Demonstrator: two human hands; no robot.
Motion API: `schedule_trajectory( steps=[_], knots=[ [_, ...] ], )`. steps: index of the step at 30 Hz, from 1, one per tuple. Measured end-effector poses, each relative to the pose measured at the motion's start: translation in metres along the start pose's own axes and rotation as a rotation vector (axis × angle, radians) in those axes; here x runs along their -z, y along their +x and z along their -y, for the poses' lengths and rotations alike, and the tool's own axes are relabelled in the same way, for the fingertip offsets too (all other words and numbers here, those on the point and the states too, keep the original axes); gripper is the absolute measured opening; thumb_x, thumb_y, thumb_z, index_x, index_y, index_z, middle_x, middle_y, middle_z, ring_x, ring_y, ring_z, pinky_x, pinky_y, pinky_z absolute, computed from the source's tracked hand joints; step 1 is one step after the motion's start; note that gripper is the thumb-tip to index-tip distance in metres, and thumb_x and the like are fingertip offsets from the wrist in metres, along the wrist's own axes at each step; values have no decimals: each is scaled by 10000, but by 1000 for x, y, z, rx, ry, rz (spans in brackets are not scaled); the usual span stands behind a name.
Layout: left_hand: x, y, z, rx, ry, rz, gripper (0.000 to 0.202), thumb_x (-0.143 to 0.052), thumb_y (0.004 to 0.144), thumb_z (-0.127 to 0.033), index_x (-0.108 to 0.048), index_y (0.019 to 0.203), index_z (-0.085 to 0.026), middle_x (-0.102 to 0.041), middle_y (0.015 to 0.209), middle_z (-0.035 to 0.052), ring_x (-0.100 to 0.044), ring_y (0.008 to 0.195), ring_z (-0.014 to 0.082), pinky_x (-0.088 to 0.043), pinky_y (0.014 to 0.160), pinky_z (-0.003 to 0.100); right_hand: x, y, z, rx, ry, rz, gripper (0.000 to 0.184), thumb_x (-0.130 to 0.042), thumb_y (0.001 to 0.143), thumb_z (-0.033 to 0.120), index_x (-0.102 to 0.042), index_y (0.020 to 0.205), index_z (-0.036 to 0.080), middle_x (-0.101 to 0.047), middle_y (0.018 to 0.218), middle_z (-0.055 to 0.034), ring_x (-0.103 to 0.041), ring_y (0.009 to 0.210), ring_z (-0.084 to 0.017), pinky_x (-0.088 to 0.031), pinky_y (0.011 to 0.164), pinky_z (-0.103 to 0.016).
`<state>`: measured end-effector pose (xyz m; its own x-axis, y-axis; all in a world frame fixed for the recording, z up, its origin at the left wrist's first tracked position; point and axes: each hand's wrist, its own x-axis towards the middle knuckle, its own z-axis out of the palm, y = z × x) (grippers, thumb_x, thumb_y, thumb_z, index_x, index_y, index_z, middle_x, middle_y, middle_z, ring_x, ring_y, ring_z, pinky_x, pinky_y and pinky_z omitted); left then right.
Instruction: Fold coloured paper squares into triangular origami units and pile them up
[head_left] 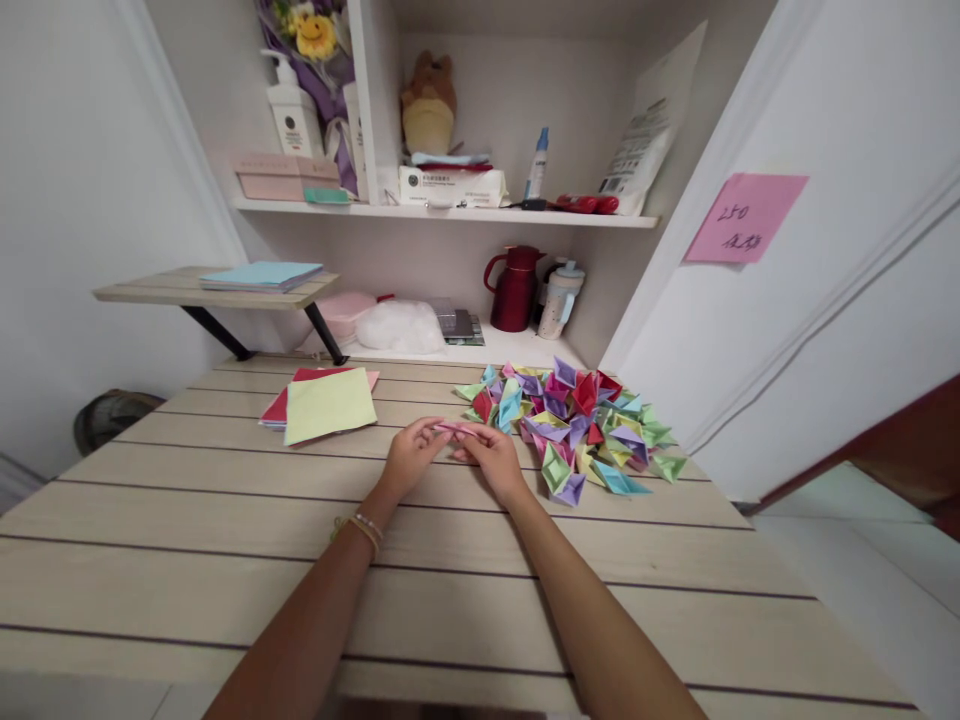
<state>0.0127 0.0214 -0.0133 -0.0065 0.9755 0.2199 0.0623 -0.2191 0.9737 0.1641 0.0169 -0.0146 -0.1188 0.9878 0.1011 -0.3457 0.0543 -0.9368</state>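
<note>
A small folded piece of pink paper (455,428) is held between my two hands, low over the middle of the table. My left hand (414,455) pinches its left end, and my right hand (491,457) grips the right end with thumb and fingers. The fingers partly cover the paper, so its exact folded shape is hidden. Just right of my right hand lies a heap of folded paper boats (555,425) in purple, red, green, yellow and blue. Beyond my left hand rests a stack of coloured paper sheets (331,406), yellow on top with red beneath.
A raised wooden stand (150,287) at the back left carries blue paper sheets (262,275). Behind the table, a shelf unit holds a red jug (514,290), a pale tumbler (559,302) and a plastic bag (401,328). A pink note (747,218) sticks to the right wall.
</note>
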Motion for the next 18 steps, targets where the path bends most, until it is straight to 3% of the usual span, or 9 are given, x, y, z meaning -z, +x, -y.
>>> schedule_trajectory(
  steps=[3, 8, 13, 18],
  knots=[
    [-1, -1, 0, 44, -109, 69, 529, -721, 646, -332, -585, 1122, -145, -665, 712, 21, -593, 540, 109, -498, 561, 235, -1, 0, -1, -1, 23, -3, 347, -777, 563, 370, -699, 841, 176, -700, 779, -26, -646, 607, -138, -552, 645, -292],
    [0, -1, -2, 68, -203, 70, 380, -753, 608, -327, -668, 906, -107, -708, 864, 99, -662, 722, 180, -534, 731, 313, -1, -1, 1, 5, 22, 21, 376, -776, 565, 398, -687, 860, 183, -697, 774, -29, -649, 637, -158, -544, 660, -307],
    [1, -2, -8, 114, -213, 55, 346, -719, 644, -382, -690, 858, -112, -718, 777, 89, -658, 647, 172, -545, 675, 310, -1, 0, 3, 19, -20, 4, 377, -690, 649, 506, -664, 880, 209, -702, 787, -30, -625, 549, -154, -527, 567, -296],
    [1, -2, -9, 143, -218, 80, 342, -741, 607, -392, -694, 820, -129, -717, 733, 72, -660, 644, 181, -549, 688, 329, -1, 1, 3, -3, -1, -32, 384, -689, 627, 533, -638, 825, 208, -703, 785, -32, -629, 570, -173, -527, 580, -310]
  ],
)
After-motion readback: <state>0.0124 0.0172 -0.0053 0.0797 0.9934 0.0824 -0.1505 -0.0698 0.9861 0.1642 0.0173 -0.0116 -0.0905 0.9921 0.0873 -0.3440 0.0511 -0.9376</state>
